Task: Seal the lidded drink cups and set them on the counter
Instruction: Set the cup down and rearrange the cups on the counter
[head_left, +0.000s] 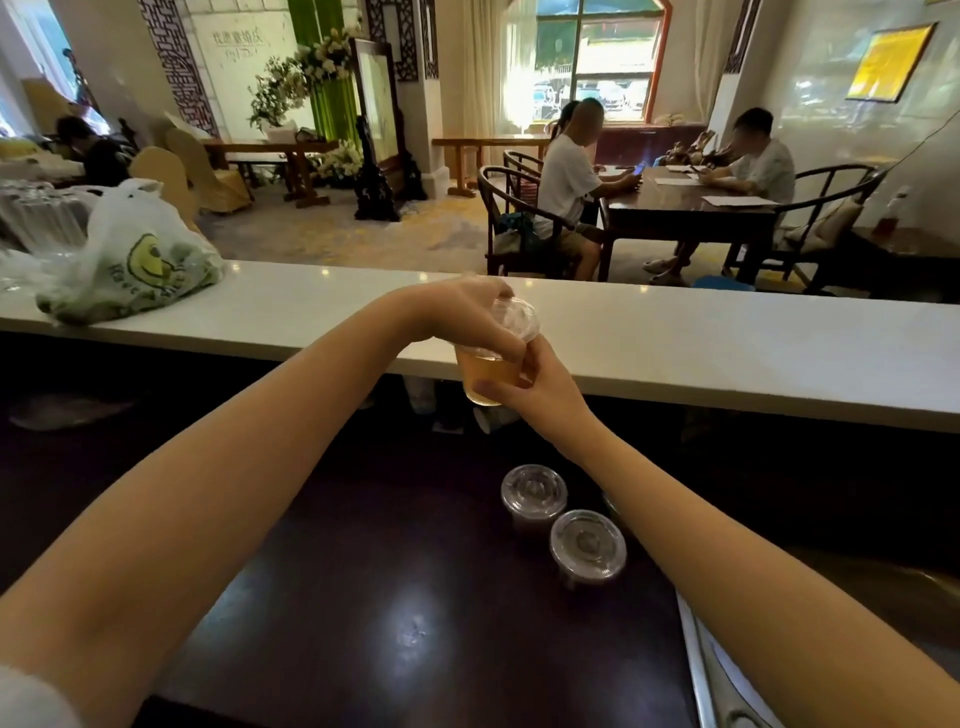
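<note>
Amber drink cup held at white counter edge; I see right hand gripping its body, left hand pressing clear lid. Two lidded cups near right.

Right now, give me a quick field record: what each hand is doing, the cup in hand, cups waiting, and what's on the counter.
left hand: gripping the clear lid from above
right hand: holding the cup's body
held cup: amber drink, lid on, at the white counter's near edge, not set down
waiting cups: two lidded, on the dark lower surface
white counter: plastic bag at left
</note>
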